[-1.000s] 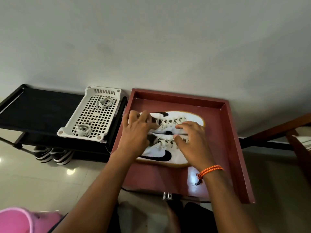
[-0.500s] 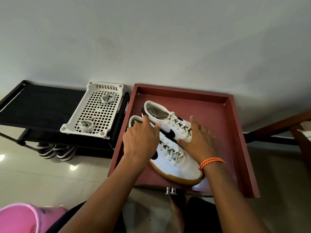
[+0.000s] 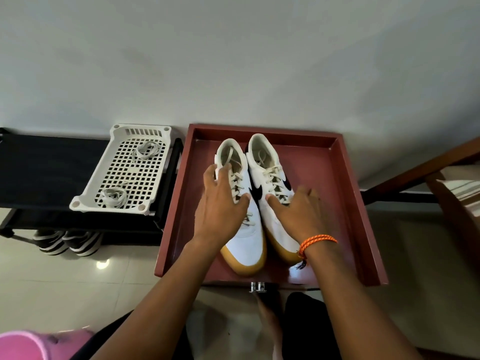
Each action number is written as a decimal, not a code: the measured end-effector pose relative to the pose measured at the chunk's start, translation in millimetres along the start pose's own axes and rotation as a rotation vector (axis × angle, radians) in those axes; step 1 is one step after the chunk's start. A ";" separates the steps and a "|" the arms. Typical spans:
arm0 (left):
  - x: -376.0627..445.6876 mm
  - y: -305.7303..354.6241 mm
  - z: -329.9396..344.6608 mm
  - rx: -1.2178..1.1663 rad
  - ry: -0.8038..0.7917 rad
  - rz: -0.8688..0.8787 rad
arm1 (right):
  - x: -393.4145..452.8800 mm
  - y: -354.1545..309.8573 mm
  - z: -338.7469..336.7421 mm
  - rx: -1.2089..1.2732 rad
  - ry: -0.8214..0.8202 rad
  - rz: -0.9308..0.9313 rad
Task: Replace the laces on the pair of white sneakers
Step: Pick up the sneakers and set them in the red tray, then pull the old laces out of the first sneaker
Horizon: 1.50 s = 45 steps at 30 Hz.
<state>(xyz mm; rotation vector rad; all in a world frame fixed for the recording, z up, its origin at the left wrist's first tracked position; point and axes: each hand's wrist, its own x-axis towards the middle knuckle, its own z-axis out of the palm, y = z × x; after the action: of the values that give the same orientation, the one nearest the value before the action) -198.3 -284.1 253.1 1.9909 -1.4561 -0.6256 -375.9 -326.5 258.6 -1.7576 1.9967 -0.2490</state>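
Two white sneakers with black swooshes and tan soles stand side by side in a dark red tray (image 3: 324,172), toes toward me, both laced with cream laces. My left hand (image 3: 220,206) grips the left sneaker (image 3: 249,245) across its laces, thumb on the inner side. Across the right sneaker (image 3: 262,157) lies my right hand (image 3: 301,214), with an orange wristband; it holds the shoe between thumb and fingers. Two loose coiled laces (image 3: 145,150) (image 3: 113,197) lie in a white perforated basket (image 3: 140,131) to the left.
The basket sits on a black rack (image 3: 52,165) with striped shoes (image 3: 67,242) under it. The wall is just behind the tray. Brown wooden furniture (image 3: 454,203) stands at the right. Something pink (image 3: 26,344) shows at the bottom left, above pale floor tiles.
The sneakers lay crosswise on their sides a second ago; both hands have turned them upright and lengthwise, toes toward me.
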 end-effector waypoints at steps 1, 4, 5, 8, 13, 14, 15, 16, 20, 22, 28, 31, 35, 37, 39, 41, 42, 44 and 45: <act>-1.5 -1.2 2.1 0.005 -0.020 -0.038 | -1.7 -2.0 3.5 0.032 -0.016 -0.022; -9.2 -0.3 8.7 0.061 -0.104 -0.070 | -7.1 -5.4 11.2 -0.005 -0.067 -0.105; -10.2 0.1 9.7 0.089 -0.103 -0.070 | -6.8 -5.8 12.3 -0.026 -0.066 -0.110; -6.8 2.1 8.1 0.157 -0.085 -0.100 | -3.0 -7.0 12.0 -0.069 -0.052 -0.069; -4.0 -0.7 4.8 0.197 -0.087 -0.117 | -5.3 -3.4 11.3 -0.110 -0.069 0.035; -4.4 -0.9 4.0 0.201 -0.090 -0.111 | -4.9 -0.4 9.6 -0.106 -0.070 0.051; -4.6 -1.5 2.8 0.202 -0.092 -0.106 | -3.3 2.9 7.5 -0.091 -0.069 0.068; -4.7 -1.8 1.0 0.202 -0.092 -0.102 | -0.9 7.2 5.3 -0.070 -0.071 0.084; -6.3 -4.1 -4.4 0.219 -0.105 -0.094 | 7.2 22.8 -2.2 -0.059 -0.077 0.153; -6.9 -4.1 -4.2 0.233 -0.098 -0.086 | 9.4 26.6 -3.7 -0.054 -0.070 0.186; -6.0 -6.7 -2.0 0.200 -0.076 -0.068 | 6.7 19.9 -6.1 -0.018 -0.038 0.179; -1.7 -3.8 -6.3 0.083 0.066 -0.010 | 1.6 -0.2 -11.6 -0.115 0.239 0.027; 10.3 -2.9 -16.0 0.057 0.204 -0.035 | -5.4 -33.8 -9.4 0.054 0.522 -0.341; 13.5 -5.0 -16.2 0.051 0.214 -0.041 | -4.6 -48.1 1.8 0.230 0.287 -0.477; 14.9 -7.9 -15.3 0.028 0.241 -0.021 | -2.7 -56.6 15.5 0.193 0.118 -0.583; 16.4 -10.8 -15.4 0.049 0.243 0.014 | -0.4 -62.3 27.1 0.086 0.142 -0.635; 17.8 -12.4 -15.6 0.068 0.228 0.021 | 1.4 -63.7 29.4 0.054 0.173 -0.646; 24.2 -19.5 -13.4 0.025 0.175 0.000 | 3.3 -66.3 30.9 0.046 0.207 -0.662; 28.2 -22.2 -11.4 -0.044 0.131 -0.013 | 4.4 -66.9 30.5 0.065 0.208 -0.670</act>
<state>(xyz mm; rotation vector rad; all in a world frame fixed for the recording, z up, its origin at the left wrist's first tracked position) -167.3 -303.9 244.9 1.9703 -1.3417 -0.5178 -303.0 -336.8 259.7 -2.3816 1.4288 -0.7234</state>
